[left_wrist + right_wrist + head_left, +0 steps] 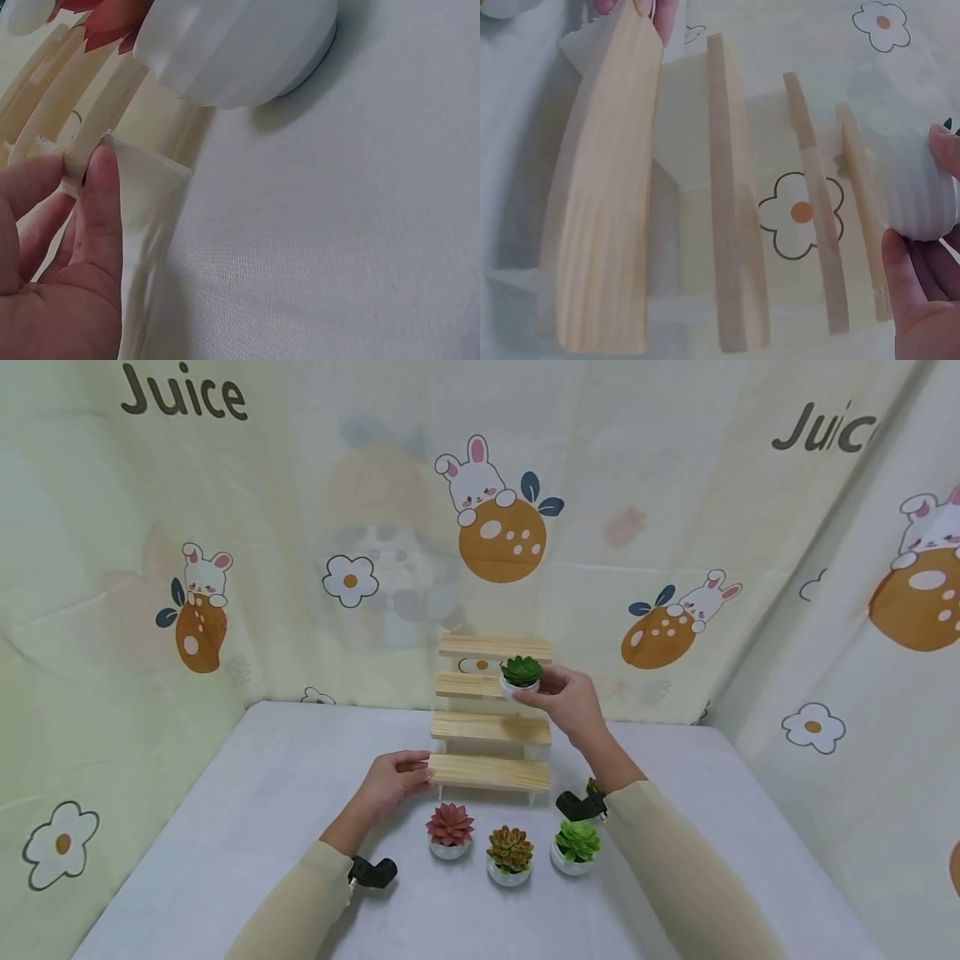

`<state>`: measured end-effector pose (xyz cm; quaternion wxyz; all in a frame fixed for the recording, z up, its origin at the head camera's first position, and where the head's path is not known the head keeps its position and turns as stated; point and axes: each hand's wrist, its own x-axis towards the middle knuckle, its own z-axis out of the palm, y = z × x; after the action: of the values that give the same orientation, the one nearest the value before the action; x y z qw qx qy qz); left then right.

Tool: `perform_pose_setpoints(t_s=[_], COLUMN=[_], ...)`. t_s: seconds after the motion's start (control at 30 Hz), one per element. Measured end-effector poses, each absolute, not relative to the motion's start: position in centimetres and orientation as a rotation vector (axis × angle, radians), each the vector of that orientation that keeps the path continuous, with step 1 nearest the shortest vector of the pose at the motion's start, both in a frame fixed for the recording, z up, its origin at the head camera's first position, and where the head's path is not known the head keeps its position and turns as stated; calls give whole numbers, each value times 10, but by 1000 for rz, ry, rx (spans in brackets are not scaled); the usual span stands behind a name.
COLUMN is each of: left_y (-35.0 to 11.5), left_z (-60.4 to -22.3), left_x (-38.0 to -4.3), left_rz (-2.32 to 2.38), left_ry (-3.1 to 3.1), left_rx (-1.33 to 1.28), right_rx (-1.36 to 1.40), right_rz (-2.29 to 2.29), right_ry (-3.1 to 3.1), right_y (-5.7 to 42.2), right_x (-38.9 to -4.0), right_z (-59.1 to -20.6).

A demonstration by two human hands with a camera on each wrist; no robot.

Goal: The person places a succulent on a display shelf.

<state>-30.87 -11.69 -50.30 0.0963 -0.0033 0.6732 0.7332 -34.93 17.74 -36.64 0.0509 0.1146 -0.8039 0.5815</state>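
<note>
A tiered wooden plant stand (491,770) with several slats rises at the back of the table. My left hand (392,787) grips the left end of its lowest slat (112,97), thumb and fingers on either side of the wood. Up by the higher slats, my right hand (573,697) holds a dark green potted succulent (521,672) by its ribbed white pot (919,191). The pot is upright in the head view and overlaps the second slat from the top. The right wrist view shows thumb and fingers around the pot.
In front of the stand are a red succulent (450,827), a brown-orange succulent (510,853) and a bright green succulent (577,843), all in white pots. Another plant (593,786) is partly hidden behind the right wrist. A printed curtain (300,527) hangs behind the white-covered table (247,827).
</note>
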Motion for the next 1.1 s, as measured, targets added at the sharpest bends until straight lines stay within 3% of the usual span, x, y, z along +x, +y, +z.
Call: perform_pose_setpoints(t_s=[1.1], left_y=[-119], left_z=[-504], left_x=[-309], left_rz=[2146], left_ry=[2036], left_rx=[-10], right_rx=[394], right_rz=[1652], right_ry=[-2391], right_y=[103], right_x=[-412], right_z=[-343])
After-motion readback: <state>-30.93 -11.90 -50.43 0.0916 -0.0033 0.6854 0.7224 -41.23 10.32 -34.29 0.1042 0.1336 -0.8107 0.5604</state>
